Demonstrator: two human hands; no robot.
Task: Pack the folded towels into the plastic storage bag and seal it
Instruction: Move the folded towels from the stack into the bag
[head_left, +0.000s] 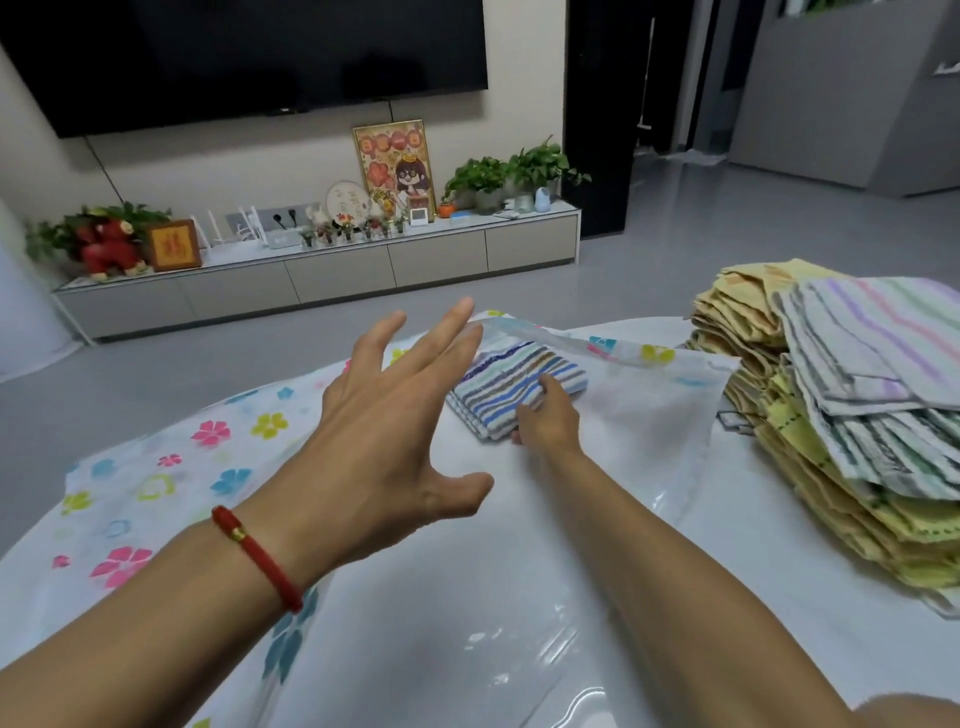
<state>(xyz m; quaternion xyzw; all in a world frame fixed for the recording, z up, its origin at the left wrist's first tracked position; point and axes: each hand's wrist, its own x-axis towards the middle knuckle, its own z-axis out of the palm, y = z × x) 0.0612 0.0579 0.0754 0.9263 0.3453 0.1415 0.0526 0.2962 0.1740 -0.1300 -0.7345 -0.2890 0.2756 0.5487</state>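
**Striped towel deep in the bag, left hand spread above**

Grey floor fills the upper half of my view, with a low TV cabinet (322, 270) along the far wall at upper left and a dark television (244, 57) above it. Lower down, a white surface (779, 499) carries the plastic storage bag (467, 613) — clear and glossy through the centre of the frame, printed with coloured flowers along its left side.

I see the right hand (548, 415) at centre frame, reached far into the bag, its forearm lying under the clear film. Its fingers are curled onto the near edge of a folded striped towel (514, 387), gripping it; the towel lies flat near the bag's far end.

My left hand (384, 431), with a red bracelet (257, 556) at the wrist, hovers over the bag just left of the towel — fingers spread wide, holding nothing.

At the right edge of the frame sits a tall stack of folded towels (852, 415), yellow and striped, outside the bag and just beside it.
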